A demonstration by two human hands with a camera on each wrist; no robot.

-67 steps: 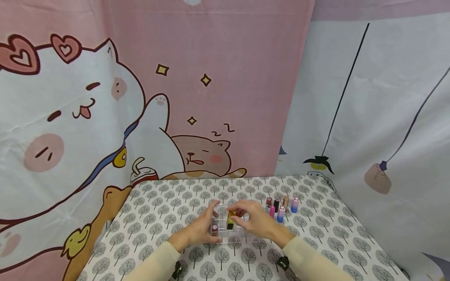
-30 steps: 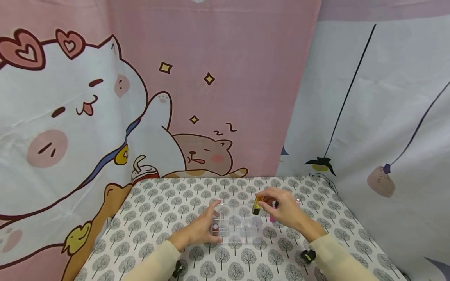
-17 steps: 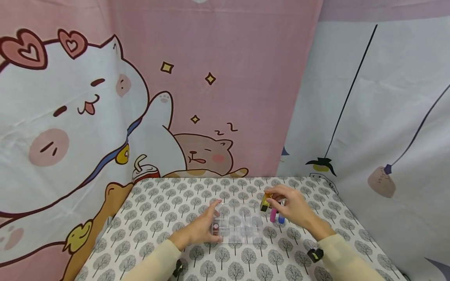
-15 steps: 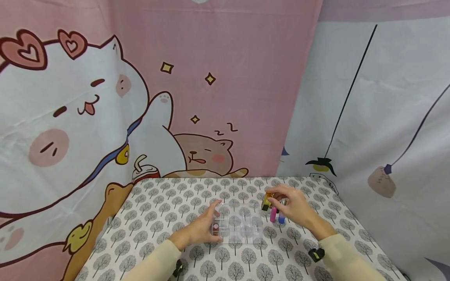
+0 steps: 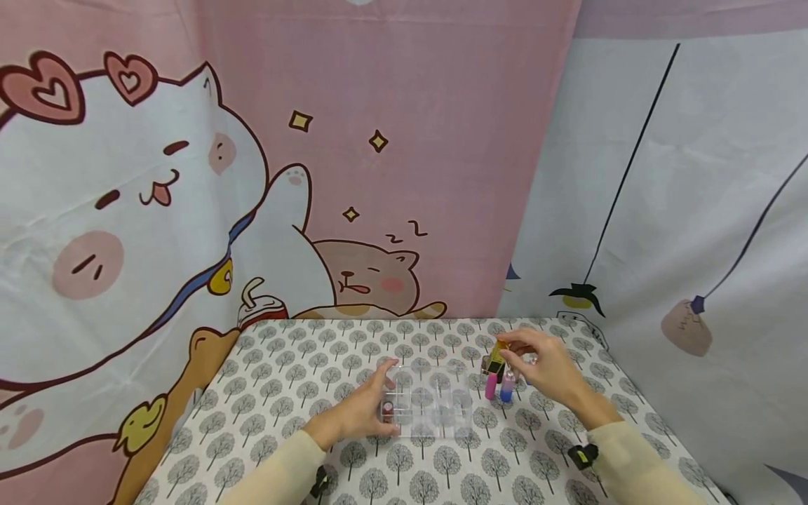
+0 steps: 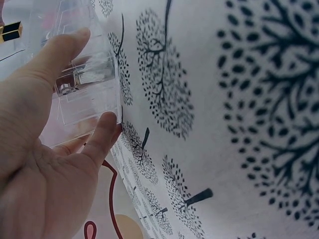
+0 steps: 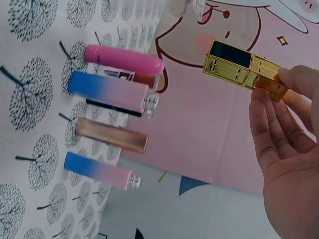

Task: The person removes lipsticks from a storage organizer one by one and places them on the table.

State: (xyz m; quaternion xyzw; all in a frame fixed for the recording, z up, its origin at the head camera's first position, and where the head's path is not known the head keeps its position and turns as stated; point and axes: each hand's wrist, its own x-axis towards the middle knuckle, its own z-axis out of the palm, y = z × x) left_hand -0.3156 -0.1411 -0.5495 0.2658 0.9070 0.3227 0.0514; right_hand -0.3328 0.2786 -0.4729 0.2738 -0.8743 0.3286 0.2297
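Note:
My right hand (image 5: 548,363) pinches a gold lipstick tube (image 7: 244,69) with a black panel by one end, between thumb and fingers. In the right wrist view the tube is well clear of the table; in the head view it overlaps the standing lipsticks. At the table's middle lies a clear compartment organizer (image 5: 435,424). My left hand (image 5: 356,412) grips its left end, thumb on the near side and fingers on the far side. One dark reddish lipstick (image 5: 388,407) stands in a left compartment, close to the left thumb. The organizer's far end is out of the left wrist view.
Right of the organizer stand a pink tube (image 7: 122,60), a blue-to-pink lipstick (image 7: 107,92), a rose-gold tube (image 7: 112,135) and another blue-to-pink lipstick (image 7: 97,171). A black tube is mostly hidden among them. A tree-print cloth (image 5: 284,393) covers the table; a cartoon curtain (image 5: 442,175) hangs behind.
My right hand has carried the gold lipstick tube from over the organizer rightward to the standing lipsticks, and has risen slightly. My left hand stays on the organizer's left end.

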